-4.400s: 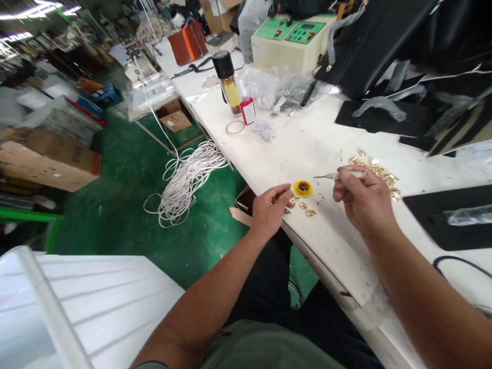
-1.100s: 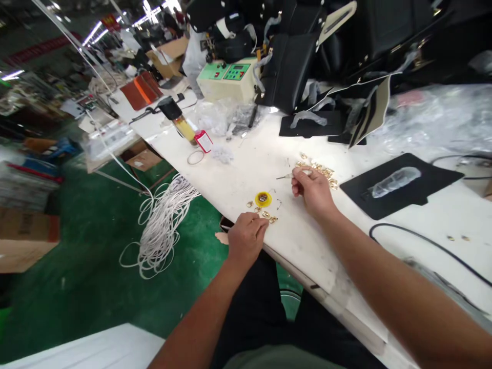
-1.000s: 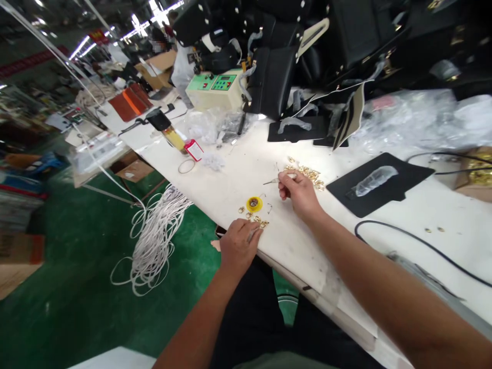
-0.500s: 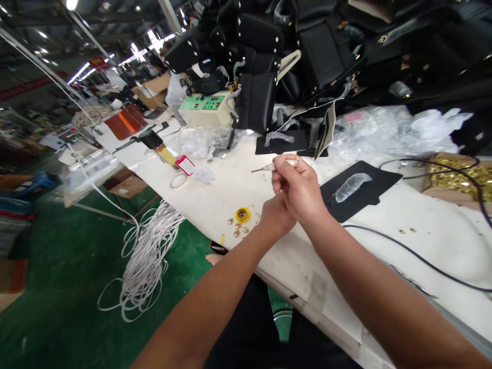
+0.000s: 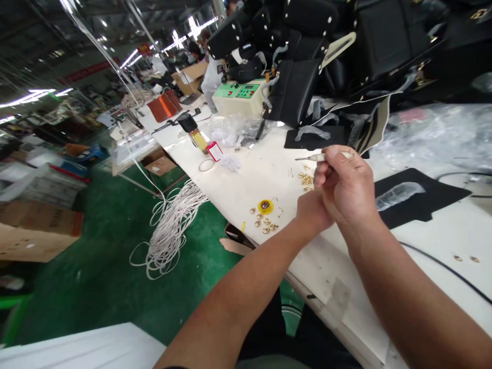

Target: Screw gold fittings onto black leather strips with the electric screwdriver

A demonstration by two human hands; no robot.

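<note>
My right hand (image 5: 348, 179) is closed on a thin screwdriver-like tool with a pale handle (image 5: 313, 157), its metal tip pointing left. My left hand (image 5: 313, 210) lies against the right wrist, below the right hand; its fingers are hidden behind it. Small gold metal pieces (image 5: 306, 179) lie on the white table just left of the right hand. Nearer the table's front edge, more gold pieces (image 5: 266, 221) surround a round yellow dish (image 5: 265, 206) with small parts. A black flat panel (image 5: 423, 197) with a plastic-wrapped handle (image 5: 400, 195) lies to the right.
Black bags (image 5: 295, 87) are piled at the back beside a green-fronted control box (image 5: 238, 98). A bottle (image 5: 198, 139), a red-labelled container (image 5: 214, 151) and a tape ring (image 5: 206, 165) stand or lie at left. A black cable (image 5: 446, 266) crosses the right side.
The view has turned left, so the table and hands appear farther right. More gold pieces now show beside the hands. The right hand still holds the tool.
</note>
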